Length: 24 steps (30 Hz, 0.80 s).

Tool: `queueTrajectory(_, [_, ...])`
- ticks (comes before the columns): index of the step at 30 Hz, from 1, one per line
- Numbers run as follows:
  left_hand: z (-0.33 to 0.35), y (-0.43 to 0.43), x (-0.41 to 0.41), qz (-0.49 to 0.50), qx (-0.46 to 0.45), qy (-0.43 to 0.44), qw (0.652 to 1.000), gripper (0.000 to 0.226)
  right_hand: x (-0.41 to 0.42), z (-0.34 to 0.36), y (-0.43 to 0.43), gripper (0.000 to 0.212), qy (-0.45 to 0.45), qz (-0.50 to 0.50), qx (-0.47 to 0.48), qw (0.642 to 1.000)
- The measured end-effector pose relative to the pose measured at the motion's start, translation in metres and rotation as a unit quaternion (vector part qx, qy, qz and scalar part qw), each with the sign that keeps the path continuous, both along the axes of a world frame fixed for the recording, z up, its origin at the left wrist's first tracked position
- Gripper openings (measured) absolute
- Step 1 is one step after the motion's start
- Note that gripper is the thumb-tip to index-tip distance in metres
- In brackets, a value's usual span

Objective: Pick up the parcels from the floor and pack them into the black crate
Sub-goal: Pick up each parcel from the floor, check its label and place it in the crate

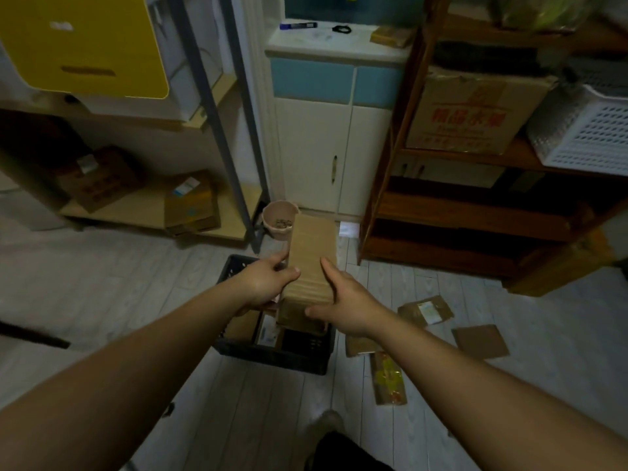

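Both hands are clamped on a long brown cardboard parcel (311, 263), left hand (268, 283) and right hand (346, 300) with fingers wrapped round its sides, held right above the black crate (272, 355). More parcels (424, 311) lie on the floor beside it. The shelf box (465, 113) has red Chinese print, too blurry to read.

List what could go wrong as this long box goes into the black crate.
The long cardboard box, held by the left hand and right hand, may not lie flat: parcels already fill part of the black crate. Stepping right could crush the loose parcels on the floor.
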<state>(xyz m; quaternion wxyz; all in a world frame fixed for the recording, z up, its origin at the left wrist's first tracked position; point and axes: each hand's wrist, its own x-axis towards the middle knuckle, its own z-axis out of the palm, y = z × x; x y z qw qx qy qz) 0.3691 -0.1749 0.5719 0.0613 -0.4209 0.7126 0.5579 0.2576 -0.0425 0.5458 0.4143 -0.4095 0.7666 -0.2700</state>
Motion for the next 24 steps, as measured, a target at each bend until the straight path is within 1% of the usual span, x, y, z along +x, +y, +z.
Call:
queueTrajectory(4, [-0.034, -0.036, -0.017, 0.016, 0.041, -0.041, 0.998, 0.056, -0.018, -0.031, -0.038, 0.100, 0.006, 0.030, 0.026, 0.999])
queueTrajectory(6, [-0.056, -0.054, -0.025, 0.027, 0.052, -0.053, 0.997, 0.054, -0.025, -0.052, -0.056, 0.092, -0.018, 0.027, 0.039, 0.999])
queueTrajectory(9, [-0.096, -0.078, -0.039, 0.040, 0.076, -0.039, 0.996, 0.049, -0.033, -0.093, -0.081, 0.087, -0.069, 0.010, 0.052, 0.996])
queueTrajectory(13, [-0.165, -0.106, -0.054, 0.038, 0.106, -0.071, 0.991, 0.048, -0.040, -0.157, -0.103, 0.080, -0.101, -0.024, 0.071, 0.992])
queueTrajectory(17, [-0.245, -0.126, -0.062, 0.015, 0.147, -0.098, 0.984, 0.041, -0.035, -0.228, -0.118, 0.058, -0.151, -0.074, 0.059, 0.984])
queueTrajectory(20, [-0.312, -0.139, -0.064, 0.024, 0.187, -0.126, 0.974, 0.040, -0.028, -0.290, -0.126, 0.063, -0.152, -0.121, 0.095, 0.976])
queueTrajectory(24, [-0.391, -0.150, -0.064, 0.023, 0.188, -0.150, 0.970, 0.041, -0.024, -0.369, -0.139, 0.063, -0.155, -0.138, 0.115, 0.971])
